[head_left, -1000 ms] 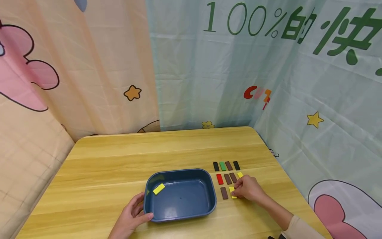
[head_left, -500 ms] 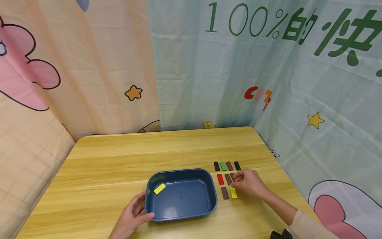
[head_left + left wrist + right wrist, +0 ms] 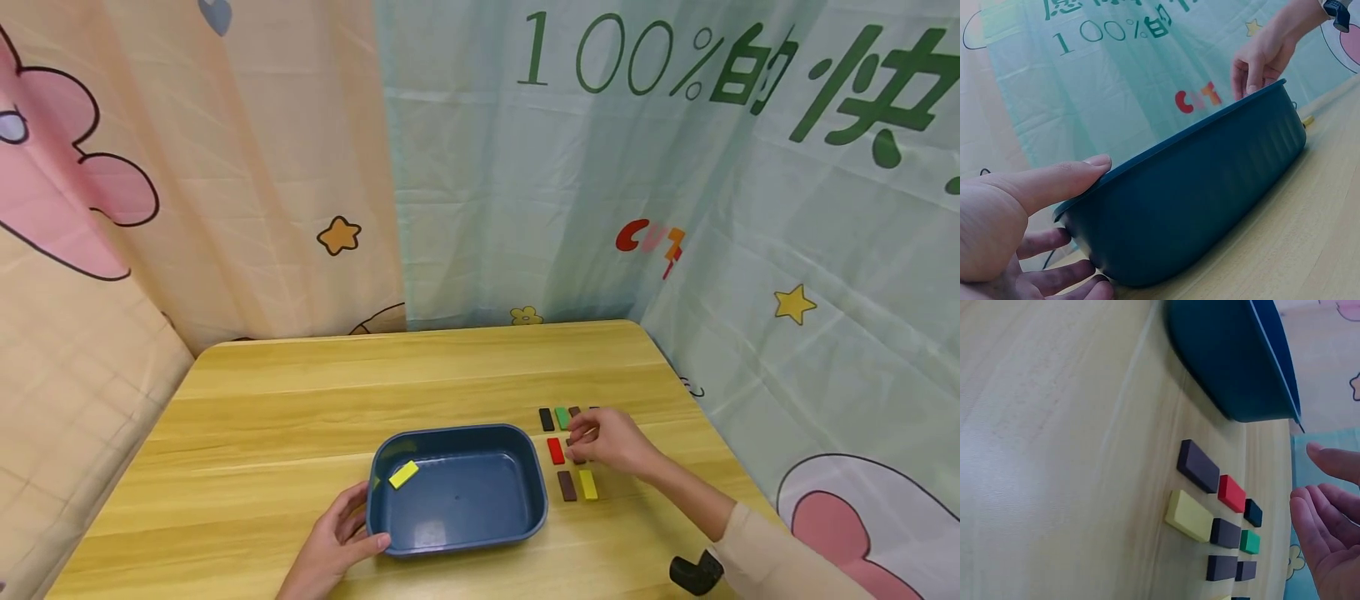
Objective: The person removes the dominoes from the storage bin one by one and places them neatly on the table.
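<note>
Blue tray sits on the wooden counter in the head view, one yellow block lying inside near its left wall. Left hand holds the tray's near-left corner, thumb over the rim, fingers under it. Right hand hovers over the grid of small blocks just right of the tray, fingers loosely bent above the middle row; grip looks apart, nothing pinched as far as I can tell. Red block, green block, a second yellow block and a brown block show around it; the hand hides others.

Left wrist view: left hand clamped on the tray, thumb flat along the lip, fingers curled beneath. Right hand shows beyond the far rim.

Right wrist view: right hand, fingers relaxed and apart, empty, above the blocks. Yellow block, red, green and several dark ones lie close together, tray wall just beside them.

Risk, as a judgement: blocks are thin and tightly packed, so fingers coming down may nudge neighbours and break the rows, or pinch two at once. A thin piece could also slip from a shallow pinch.
</note>
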Tool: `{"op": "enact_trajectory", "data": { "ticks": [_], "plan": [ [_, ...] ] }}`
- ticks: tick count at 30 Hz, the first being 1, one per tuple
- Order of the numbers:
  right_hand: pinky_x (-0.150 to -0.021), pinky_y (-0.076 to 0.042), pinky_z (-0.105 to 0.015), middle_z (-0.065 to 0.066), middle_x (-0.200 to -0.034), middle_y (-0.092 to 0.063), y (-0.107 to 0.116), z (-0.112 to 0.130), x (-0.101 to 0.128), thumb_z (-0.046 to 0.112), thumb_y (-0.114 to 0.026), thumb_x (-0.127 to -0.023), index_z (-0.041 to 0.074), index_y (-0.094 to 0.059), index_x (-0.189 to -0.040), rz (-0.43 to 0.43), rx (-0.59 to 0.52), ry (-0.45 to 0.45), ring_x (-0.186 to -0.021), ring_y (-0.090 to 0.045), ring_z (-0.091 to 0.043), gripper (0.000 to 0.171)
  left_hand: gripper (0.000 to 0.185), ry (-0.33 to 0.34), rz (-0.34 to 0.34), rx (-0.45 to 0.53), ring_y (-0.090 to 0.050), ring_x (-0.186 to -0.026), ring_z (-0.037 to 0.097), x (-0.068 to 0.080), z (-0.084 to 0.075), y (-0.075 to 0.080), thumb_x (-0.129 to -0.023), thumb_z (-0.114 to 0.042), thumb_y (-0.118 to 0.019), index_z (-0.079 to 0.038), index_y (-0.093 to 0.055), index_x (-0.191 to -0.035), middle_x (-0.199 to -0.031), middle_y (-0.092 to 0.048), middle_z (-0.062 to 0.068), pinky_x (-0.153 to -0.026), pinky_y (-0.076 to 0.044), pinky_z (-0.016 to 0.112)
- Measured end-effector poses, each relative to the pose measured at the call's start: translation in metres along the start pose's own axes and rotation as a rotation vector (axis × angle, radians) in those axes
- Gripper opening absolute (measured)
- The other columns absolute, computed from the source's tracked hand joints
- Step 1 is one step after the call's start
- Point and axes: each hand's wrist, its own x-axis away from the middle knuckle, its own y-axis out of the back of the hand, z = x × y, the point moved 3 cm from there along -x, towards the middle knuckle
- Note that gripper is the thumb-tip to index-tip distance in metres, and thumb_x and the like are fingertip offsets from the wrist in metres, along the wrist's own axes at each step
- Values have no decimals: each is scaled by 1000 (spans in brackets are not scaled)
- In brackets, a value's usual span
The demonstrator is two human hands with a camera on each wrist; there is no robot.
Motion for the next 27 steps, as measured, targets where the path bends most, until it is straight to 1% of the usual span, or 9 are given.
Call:
{"op": "enact_trajectory", "data": {
  "ticks": [3,5,7,10,13,17,22,27],
  "plan": [
    [-70,-61,-30,-2,-90,-70,0,8,-6,7,-87,-82,-7,-71,-107,34,14,44,-79,-69,-18,33,81,2,3,3,-49,-135,41,1,1,-1,-90,-2,-80,8,-32,-154,-153,-39,31,-96,-52,23],
    [-72,-60,-29,-1,-90,-69,-1,14,-10,8,-87,-82,-6,-71,-107,56,33,89,-79,-69,-16,32,81,5,4,-1,-50,-134,39,1,1,0,-90,-2,-79,9,-31,-154,-153,-39,31,-96,-52,23],
    [-73,-60,-28,-2,-91,-70,-2,22,-14,9,-87,-83,-5,-72,-108,71,57,153,-80,-69,-14,32,81,8,4,3,-50,-134,39,2,1,0,-90,-1,-79,9,-31,-154,-154,-39,31,-96,-52,24],
    [-75,-60,-26,-3,-93,-72,-5,37,-21,10,-88,-83,1,-73,-108,77,96,256,-81,-68,-10,30,80,-5,3,4,-49,-135,40,2,0,0,-90,-1,-79,9,-32,-153,-153,-40,31,-96,-53,25],
    [-76,-60,-26,-4,-95,-73,-11,53,-28,11,-88,-83,3,-74,-109,108,115,341,-82,-68,-8,30,79,-11,10,8,-48,-135,41,2,-1,0,-90,-1,-78,10,-32,-153,-153,-40,31,-97,-53,26],
    [-79,-59,-24,-5,-99,-74,-21,69,-37,15,-88,-85,5,-74,-112,178,140,397,-86,-69,-9,33,79,5,5,10,-47,-136,41,2,-2,0,-90,-2,-79,8,-33,-153,-153,-40,30,-97,-52,24],
    [-83,-59,-25,-12,-105,-74,-31,88,-46,13,-85,-87,2,-73,-117,273,169,461,-91,-72,-17,34,79,-15,2,4,-47,-137,43,1,-2,-1,-89,-3,-80,8,-35,-153,-152,-42,30,-98,-51,24],
    [-84,-58,-23,-13,-109,-73,-42,107,-54,14,-84,-89,0,-72,-120,357,215,535,-95,-72,-19,36,78,-24,0,7,-49,-136,42,0,-2,-2,-89,-2,-80,7,-36,-152,-151,-44,29,-98,-51,23]
  ]
}}
